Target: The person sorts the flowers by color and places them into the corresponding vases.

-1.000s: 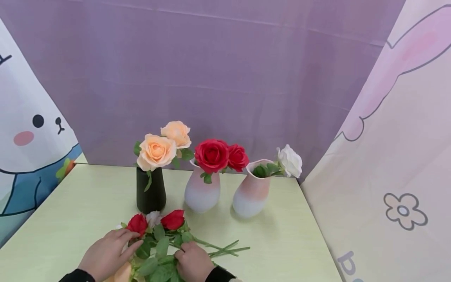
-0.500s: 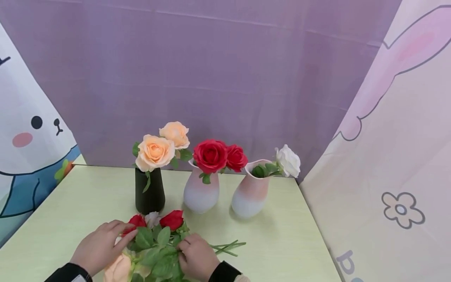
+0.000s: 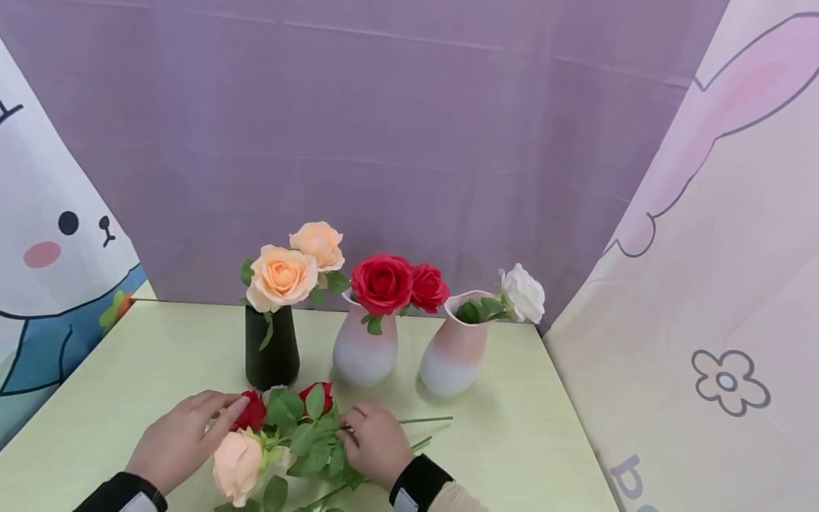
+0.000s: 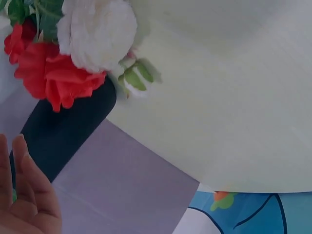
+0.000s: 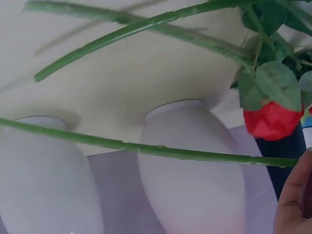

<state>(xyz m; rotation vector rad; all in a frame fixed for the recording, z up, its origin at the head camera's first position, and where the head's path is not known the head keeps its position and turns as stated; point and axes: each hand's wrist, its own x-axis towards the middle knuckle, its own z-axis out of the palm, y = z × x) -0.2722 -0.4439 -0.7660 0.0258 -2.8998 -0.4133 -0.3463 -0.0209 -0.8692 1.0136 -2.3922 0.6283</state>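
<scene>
My right hand (image 3: pixel 379 442) pinches a long green rose stem (image 5: pixel 195 154) among leaves (image 3: pixel 318 449). The stem's free end sticks out to the right of that hand; which bloom it bears I cannot tell. My left hand (image 3: pixel 179 437) has its fingers extended, fingertips right at a red rose (image 3: pixel 253 411) on the left of the pile. Just below lies a peach rose (image 3: pixel 237 466). A second red rose (image 3: pixel 326 397) shows partly behind leaves. In the left wrist view a white rose (image 4: pixel 100 36) lies against a red one (image 4: pixel 58 80).
Behind the pile stand a black vase (image 3: pixel 273 355) with peach roses, a pink-white vase (image 3: pixel 366 355) with red roses, and another pink-white vase (image 3: pixel 451 363) with a white rose (image 3: pixel 525 293). They stand on a pale table (image 3: pixel 512 441), before a purple cloth (image 3: pixel 409 142).
My right hand has moved up and right, drawing a stem with leaves along. The leaves shifted, covering part of the far red rose. The peach rose is now uncovered beside my left hand.
</scene>
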